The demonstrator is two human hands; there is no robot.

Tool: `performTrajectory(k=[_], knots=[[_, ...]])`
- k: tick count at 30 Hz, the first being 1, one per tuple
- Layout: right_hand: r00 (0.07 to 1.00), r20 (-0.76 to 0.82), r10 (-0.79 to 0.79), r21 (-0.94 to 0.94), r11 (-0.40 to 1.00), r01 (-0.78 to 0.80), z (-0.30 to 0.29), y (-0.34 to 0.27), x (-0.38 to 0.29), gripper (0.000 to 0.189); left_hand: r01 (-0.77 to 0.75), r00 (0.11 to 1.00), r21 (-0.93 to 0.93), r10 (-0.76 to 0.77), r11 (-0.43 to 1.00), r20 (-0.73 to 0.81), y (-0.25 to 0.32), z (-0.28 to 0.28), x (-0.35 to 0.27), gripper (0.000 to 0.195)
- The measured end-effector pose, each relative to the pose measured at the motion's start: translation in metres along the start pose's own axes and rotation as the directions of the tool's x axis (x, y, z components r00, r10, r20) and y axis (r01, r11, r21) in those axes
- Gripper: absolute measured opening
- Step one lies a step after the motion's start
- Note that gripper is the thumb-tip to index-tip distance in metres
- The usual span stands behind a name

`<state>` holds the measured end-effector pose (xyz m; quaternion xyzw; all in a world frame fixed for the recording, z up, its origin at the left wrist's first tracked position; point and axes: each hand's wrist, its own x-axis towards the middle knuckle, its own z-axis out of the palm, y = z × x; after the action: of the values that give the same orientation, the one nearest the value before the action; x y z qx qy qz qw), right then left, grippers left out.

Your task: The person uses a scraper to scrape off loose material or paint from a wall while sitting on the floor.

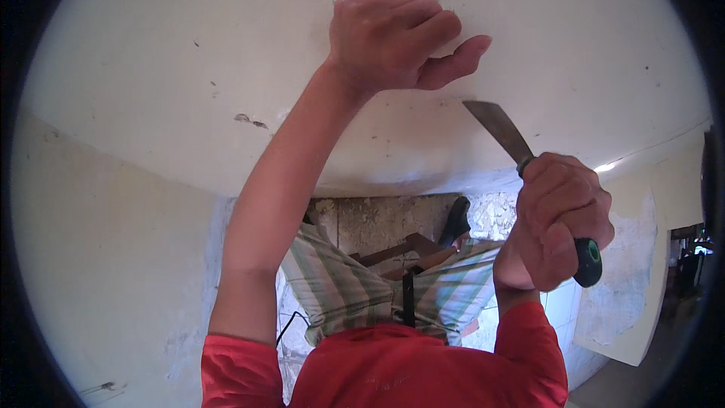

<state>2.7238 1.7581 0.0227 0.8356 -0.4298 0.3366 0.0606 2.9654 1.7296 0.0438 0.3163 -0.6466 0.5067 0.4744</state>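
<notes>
My right hand [558,221] grips a putty knife [501,127] by its dark handle with green at the butt end. The metal blade points up and left, its slanted tip close to the off-white wall [272,28]; contact cannot be made out. Higher up and to the left, my left hand [391,34] is at the wall with the fingers curled in and the thumb sticking out. No object shows in it, though the palm side is hidden. Dark chips and pits [249,120] mark the wall surface left of the blade.
A side wall [102,238] meets this one at the left. Below, between my legs, is a brown wooden piece [391,252], partly hidden. A dark shoe [455,221] is by the wall's base. On the right a wall edge with peeled paint [617,277] borders a dark opening [688,272].
</notes>
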Motion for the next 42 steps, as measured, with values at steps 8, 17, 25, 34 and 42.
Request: performTrajectory(k=[8, 17, 25, 34, 42], knots=[[0.971, 0.233, 0.062, 0.301, 0.944, -0.133, 0.002, -0.012, -0.010, 0.018, -0.044, 0.994, 0.005, 0.044, 0.999, -0.101, 0.011, -0.001, -0.007, 0.035], [0.990, -0.110, -0.092, 0.550, 0.824, 0.138, 0.023, 0.007, -0.009, 0.018, 0.020, 1.000, -0.068, -0.020, 0.997, 0.004, 0.013, -0.006, 0.006, 0.040], [0.986, 0.166, -0.008, 0.228, 0.973, -0.030, 0.000, -0.005, 0.003, 0.007, -0.102, 0.995, 0.001, 0.102, 0.995, 0.015, 0.000, 0.004, 0.003, 0.031], [0.976, -0.189, -0.106, 0.690, 0.693, 0.209, 0.021, -0.009, 0.017, 0.018, -0.076, 0.996, 0.015, 0.075, 0.997, 0.049, -0.010, 0.002, 0.012, 0.030], [0.998, 0.051, -0.033, 0.578, 0.816, -0.003, 0.011, -0.005, 0.020, 0.011, -0.008, 1.000, -0.035, 0.009, 0.999, 0.028, -0.007, 0.011, 0.014, 0.035]])
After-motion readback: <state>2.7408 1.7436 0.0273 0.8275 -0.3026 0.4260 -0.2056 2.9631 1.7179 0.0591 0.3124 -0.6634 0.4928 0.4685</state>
